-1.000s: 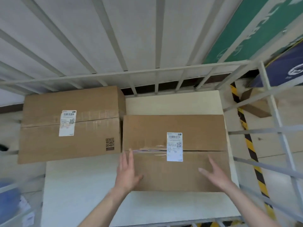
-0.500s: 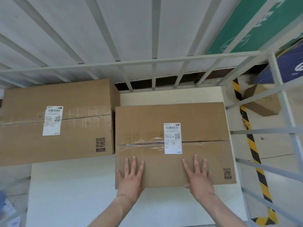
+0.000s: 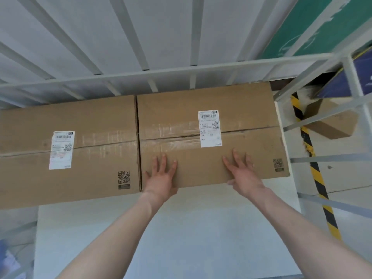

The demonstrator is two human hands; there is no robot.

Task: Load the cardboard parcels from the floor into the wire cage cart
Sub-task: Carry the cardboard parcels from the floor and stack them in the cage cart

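Two brown cardboard parcels lie side by side on the white floor of the wire cage cart point(image 3: 181, 228), against its back bars. The right parcel point(image 3: 181, 113) carries a white shipping label and touches the left parcel point(image 3: 96, 125) along one edge. My left hand point(image 3: 161, 178) lies flat with straight fingers on the near left part of the right parcel's top. My right hand point(image 3: 243, 174) presses flat on the near right part of the same top. Neither hand grips anything.
White cage bars point(image 3: 193, 73) rise behind the parcels and along the right side point(image 3: 330, 158). Outside the right bars, another cardboard parcel point(image 3: 332, 125) sits on the floor beside a yellow-black hazard stripe point(image 3: 318, 178). Blue items point(image 3: 8, 258) show at the lower left.
Both hands pushed the right parcel back toward the rear bars; it now lines up beside the left parcel. My view has moved closer and lower.
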